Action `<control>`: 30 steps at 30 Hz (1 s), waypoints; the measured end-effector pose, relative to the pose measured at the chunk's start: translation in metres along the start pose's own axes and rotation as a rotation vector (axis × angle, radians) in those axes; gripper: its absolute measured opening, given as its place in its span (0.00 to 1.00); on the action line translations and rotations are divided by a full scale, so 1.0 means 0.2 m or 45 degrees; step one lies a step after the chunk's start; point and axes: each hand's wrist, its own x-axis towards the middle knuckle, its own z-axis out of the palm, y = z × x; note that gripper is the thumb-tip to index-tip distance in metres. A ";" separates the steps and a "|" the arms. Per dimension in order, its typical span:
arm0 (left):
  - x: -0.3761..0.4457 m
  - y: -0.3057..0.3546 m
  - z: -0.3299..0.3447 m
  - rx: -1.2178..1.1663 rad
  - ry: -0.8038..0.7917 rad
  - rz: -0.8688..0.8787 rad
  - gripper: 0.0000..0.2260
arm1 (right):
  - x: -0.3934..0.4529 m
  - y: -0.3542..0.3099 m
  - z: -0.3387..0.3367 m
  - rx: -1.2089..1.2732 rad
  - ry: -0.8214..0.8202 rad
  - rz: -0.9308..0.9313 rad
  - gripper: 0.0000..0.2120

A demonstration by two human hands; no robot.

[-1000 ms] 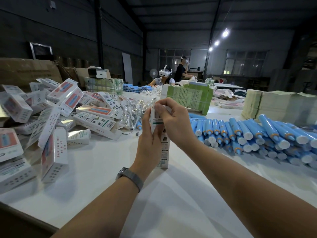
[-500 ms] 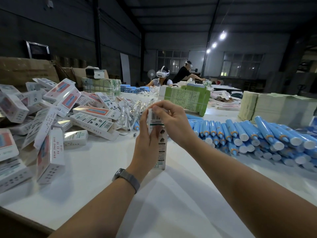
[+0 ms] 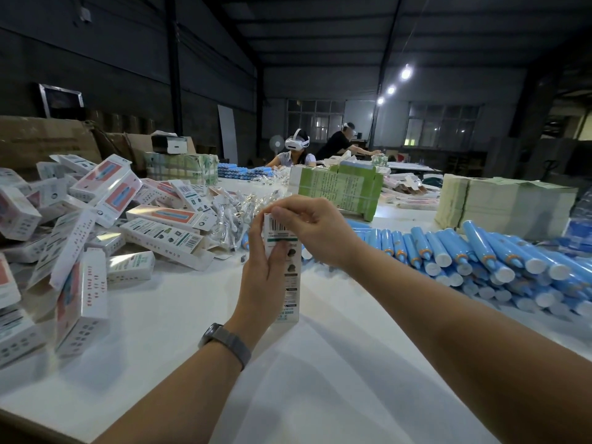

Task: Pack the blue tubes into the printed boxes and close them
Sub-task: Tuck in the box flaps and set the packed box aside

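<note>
Printed box (image 3: pixel 286 270), white with barcode and green stripe, stands upright on the tabletop (image 3: pixel 179 315). Left hand (image 3: pixel 261 277) grips its side; right hand (image 3: pixel 315 229) pinches its top. Blue tubes (image 3: pixel 480 261) lie right of the box.

**Bare Forearms and One Grey Watch**

Standing by the white table (image 3: pixel 160 331), what shows of the person is two arms, bare from the lower edge of the view up to the fingers, with no sleeve, cuff or glove anywhere on them. The left hand (image 3: pixel 261 277) has short, plain nails and no ring that I can make out. Just below it, nearer the table's front edge, the wrist carries a wristwatch (image 3: pixel 226 344): a dark grey band with a ribbed or woven look and a darker case at its outer side, its face turned out of sight. The right hand (image 3: pixel 317 230) is just as plain, its wrist without any band or bracelet.
</note>
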 end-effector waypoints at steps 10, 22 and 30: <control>-0.01 0.00 0.01 -0.072 0.018 0.028 0.24 | -0.04 0.05 0.00 -0.070 0.010 -0.209 0.11; -0.01 0.01 0.02 -0.129 0.011 -0.010 0.21 | -0.01 0.00 -0.07 0.426 -0.089 0.123 0.07; 0.00 0.01 0.01 -0.116 0.007 -0.022 0.20 | 0.00 0.00 -0.07 0.403 -0.107 0.160 0.07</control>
